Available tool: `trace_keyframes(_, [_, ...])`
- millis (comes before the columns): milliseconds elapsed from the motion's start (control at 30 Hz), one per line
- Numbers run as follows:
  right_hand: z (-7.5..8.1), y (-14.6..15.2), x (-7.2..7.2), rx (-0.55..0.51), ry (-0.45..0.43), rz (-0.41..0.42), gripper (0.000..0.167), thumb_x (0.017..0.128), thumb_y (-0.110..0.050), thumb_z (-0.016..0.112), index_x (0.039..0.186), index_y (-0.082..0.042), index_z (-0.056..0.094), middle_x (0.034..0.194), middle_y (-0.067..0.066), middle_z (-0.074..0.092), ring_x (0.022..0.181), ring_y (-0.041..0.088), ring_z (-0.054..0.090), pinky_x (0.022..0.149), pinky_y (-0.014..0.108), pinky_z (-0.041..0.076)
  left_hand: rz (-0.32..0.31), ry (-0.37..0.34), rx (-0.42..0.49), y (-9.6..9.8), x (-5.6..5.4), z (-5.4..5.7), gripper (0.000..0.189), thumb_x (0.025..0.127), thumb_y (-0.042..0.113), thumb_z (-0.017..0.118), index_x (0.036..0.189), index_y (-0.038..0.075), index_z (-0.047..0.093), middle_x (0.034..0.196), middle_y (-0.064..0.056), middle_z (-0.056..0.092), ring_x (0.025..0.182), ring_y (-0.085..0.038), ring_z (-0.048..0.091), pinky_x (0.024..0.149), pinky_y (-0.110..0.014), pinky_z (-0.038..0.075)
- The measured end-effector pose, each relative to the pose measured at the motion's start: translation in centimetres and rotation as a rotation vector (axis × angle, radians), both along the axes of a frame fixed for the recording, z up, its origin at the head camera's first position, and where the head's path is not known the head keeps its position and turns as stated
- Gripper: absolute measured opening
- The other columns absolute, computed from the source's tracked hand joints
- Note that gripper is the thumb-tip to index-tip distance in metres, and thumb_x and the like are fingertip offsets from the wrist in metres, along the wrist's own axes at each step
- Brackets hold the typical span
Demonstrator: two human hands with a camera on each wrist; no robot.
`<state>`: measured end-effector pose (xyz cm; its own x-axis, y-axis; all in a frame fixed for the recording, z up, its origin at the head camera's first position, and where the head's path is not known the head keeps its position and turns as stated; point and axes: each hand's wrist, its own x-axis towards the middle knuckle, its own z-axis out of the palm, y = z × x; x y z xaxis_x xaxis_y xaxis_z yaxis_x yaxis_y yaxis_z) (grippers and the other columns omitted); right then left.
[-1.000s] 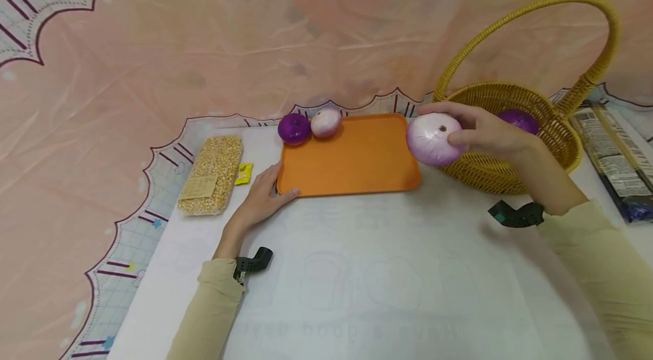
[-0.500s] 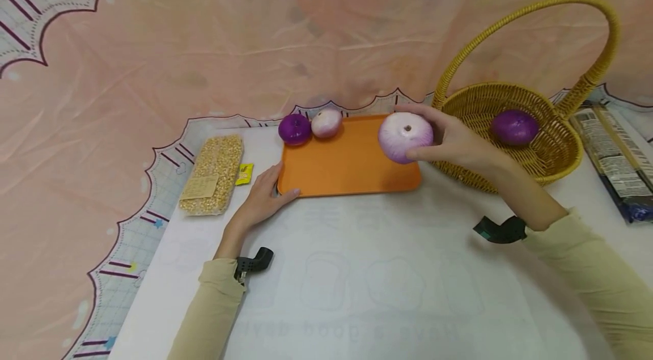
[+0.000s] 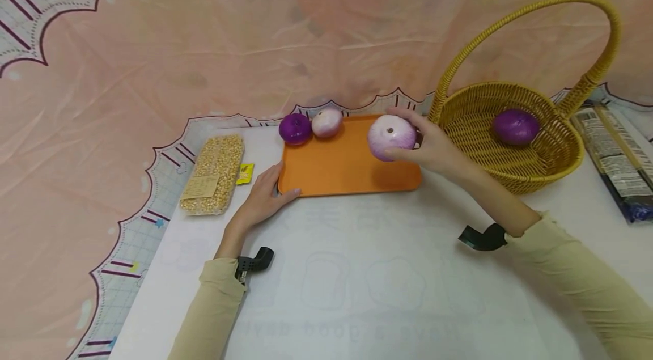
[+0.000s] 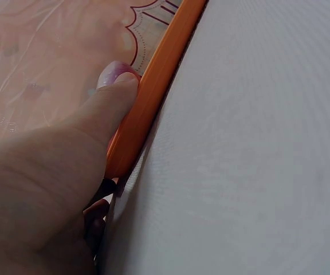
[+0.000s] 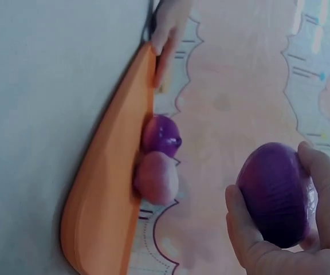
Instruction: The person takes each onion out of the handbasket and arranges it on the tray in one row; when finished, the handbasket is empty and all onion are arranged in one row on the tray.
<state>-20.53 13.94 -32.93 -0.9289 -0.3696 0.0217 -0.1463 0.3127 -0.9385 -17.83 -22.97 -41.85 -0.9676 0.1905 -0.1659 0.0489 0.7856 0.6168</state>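
My right hand (image 3: pixel 428 142) grips a pale purple-and-white onion (image 3: pixel 391 138) between thumb and fingers, above the right part of an orange tray (image 3: pixel 342 167). From the right wrist view, the held onion (image 5: pixel 277 195) shows its darker purple side. My left hand (image 3: pixel 262 195) holds the tray's near left corner, thumb along the front rim and fingers down the left side; in the left wrist view its thumb (image 4: pixel 116 94) lies over the rim. At the tray's back left, a dark purple onion (image 3: pixel 295 129) sits beside a smaller whitish-pink onion (image 3: pixel 327 123).
Right of the tray stands a yellow wicker basket (image 3: pixel 471 164) with a tall handle and one purple onion (image 3: pixel 516 127) inside. A bag of corn kernels (image 3: pixel 214 173) and a small yellow packet (image 3: pixel 245 173) lie at the left. A dark printed package (image 3: pixel 614 161) is at the far right.
My right hand has carried the pale onion leftward from beside the basket to over the tray, bringing the basket's purple onion into full sight. The left hand stays at the tray corner.
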Motion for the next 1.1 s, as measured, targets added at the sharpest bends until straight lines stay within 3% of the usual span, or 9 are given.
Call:
trace_keyframes(167, [-0.5, -0.6, -0.1, -0.017, 0.021, -0.004, 0.075, 0.083, -0.019, 0.077, 0.147, -0.025, 0.038, 0.147, 0.009, 0.039, 0.128, 0.031, 0.047, 0.105, 0.05, 0.046, -0.004, 0.004, -0.003, 0.0, -0.1, 0.0, 0.092, 0.09, 0.057, 0.058, 0.158, 0.016, 0.01, 0.164, -0.012, 0.012, 0.152, -0.031, 0.008, 0.122, -0.055, 0.014])
trace_keyframes(367, [-1.3, -1.8, -1.2, -0.033, 0.011, -0.155, 0.07, 0.088, -0.026, 0.072, 0.147, -0.026, 0.036, 0.152, 0.01, 0.035, 0.135, 0.034, 0.042, 0.111, 0.052, 0.041, -0.01, 0.02, -0.001, 0.1, -0.2, 0.1, 0.091, 0.091, 0.055, 0.058, 0.157, 0.014, 0.012, 0.164, -0.011, 0.014, 0.152, -0.03, 0.009, 0.123, -0.053, 0.014])
trace_keyframes(600, [-2.8, -4.3, -4.1, -0.172, -0.027, -0.285, 0.073, 0.087, -0.026, 0.072, 0.147, -0.016, 0.031, 0.149, 0.012, 0.035, 0.134, 0.029, 0.042, 0.113, 0.046, 0.04, -0.007, 0.005, -0.001, 0.0, -0.2, 0.0, 0.092, 0.091, 0.056, 0.058, 0.157, 0.014, 0.011, 0.164, -0.013, 0.012, 0.152, -0.031, 0.008, 0.123, -0.054, 0.013])
trace_keyframes(867, [-4.6, -6.9, -7.8, -0.118, 0.001, -0.376, 0.078, 0.088, -0.027, 0.071, 0.149, -0.011, 0.026, 0.152, 0.011, 0.035, 0.137, 0.026, 0.041, 0.116, 0.038, 0.036, -0.009, 0.004, -0.001, 0.0, 0.0, -0.1, 0.091, 0.091, 0.056, 0.058, 0.157, 0.014, 0.011, 0.164, -0.011, 0.013, 0.152, -0.031, 0.008, 0.123, -0.054, 0.014])
trace_keyframes(1100, [-5.1, -8.8, -9.9, -0.202, 0.041, -0.432, 0.068, 0.086, -0.02, 0.072, 0.141, -0.007, 0.036, 0.144, 0.015, 0.044, 0.129, 0.025, 0.046, 0.112, 0.034, 0.039, -0.012, 0.018, 0.001, -0.1, -0.2, -0.2, 0.092, 0.091, 0.057, 0.058, 0.157, 0.014, 0.011, 0.164, -0.011, 0.014, 0.152, -0.03, 0.009, 0.123, -0.053, 0.014])
